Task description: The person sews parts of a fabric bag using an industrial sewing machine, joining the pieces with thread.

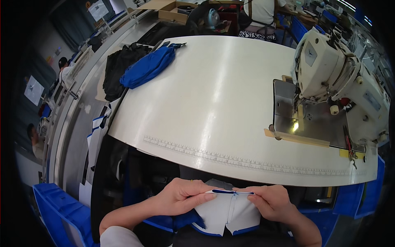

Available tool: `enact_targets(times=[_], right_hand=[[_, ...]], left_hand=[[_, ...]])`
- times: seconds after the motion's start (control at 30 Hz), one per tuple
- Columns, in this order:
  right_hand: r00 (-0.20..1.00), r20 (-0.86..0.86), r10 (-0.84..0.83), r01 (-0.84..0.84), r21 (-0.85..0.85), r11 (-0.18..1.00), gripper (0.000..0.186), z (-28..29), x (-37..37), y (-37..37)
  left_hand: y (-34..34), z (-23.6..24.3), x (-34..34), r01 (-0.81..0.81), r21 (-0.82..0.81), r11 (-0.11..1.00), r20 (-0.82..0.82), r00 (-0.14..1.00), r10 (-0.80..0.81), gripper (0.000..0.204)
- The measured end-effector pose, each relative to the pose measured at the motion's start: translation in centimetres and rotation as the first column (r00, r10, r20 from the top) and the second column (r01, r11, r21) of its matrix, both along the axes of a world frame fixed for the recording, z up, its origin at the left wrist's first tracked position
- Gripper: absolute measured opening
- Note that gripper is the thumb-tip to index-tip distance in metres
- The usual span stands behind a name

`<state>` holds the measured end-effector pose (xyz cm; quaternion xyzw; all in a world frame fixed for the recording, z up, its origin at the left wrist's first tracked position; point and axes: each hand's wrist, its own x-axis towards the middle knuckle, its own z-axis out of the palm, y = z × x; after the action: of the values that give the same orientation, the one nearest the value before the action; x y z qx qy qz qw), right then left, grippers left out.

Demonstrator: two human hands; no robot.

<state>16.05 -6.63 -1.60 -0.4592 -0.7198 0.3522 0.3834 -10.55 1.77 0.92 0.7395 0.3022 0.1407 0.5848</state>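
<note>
A white fabric piece with blue edging hangs over my lap, just below the table's front edge. Its upper edge is pinched at the left by my left hand, thumb in front and fingers behind. At the right end of that same edge my right hand grips it in a like way. Between the hands the edge is stretched nearly level, and dark blue shows along it. A seam runs down the middle to a notch in the lower edge.
A white sewing table with a printed ruler spans the middle. On its right stands a sewing machine, with small scissors nearby. Blue and black cloth bundles lie far left. Blue bins flank me; other people are farther off.
</note>
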Motion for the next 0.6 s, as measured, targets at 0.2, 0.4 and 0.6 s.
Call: enact_targets(times=[0.2,0.4,0.6], right_hand=[[0.999,-0.046,0.007,-0.005,0.028,1.0,0.023,-0.8,-0.2,-0.9],[0.999,-0.012,-0.03,0.03,0.015,0.999,0.024,-0.9,-0.5,-1.2],[0.979,0.167,-0.119,0.051,0.366,0.929,0.023,-0.8,-0.9,-1.0]], left_hand=[[-0.8,-0.2,1.2,-0.003,0.03,1.0,0.114,0.994,-0.001,0.036],[-1.2,-0.6,2.7,-0.067,0.06,0.996,0.106,0.993,0.061,0.023],[-1.5,-0.5,3.2,-0.097,0.103,0.99,0.139,0.987,0.082,0.02]])
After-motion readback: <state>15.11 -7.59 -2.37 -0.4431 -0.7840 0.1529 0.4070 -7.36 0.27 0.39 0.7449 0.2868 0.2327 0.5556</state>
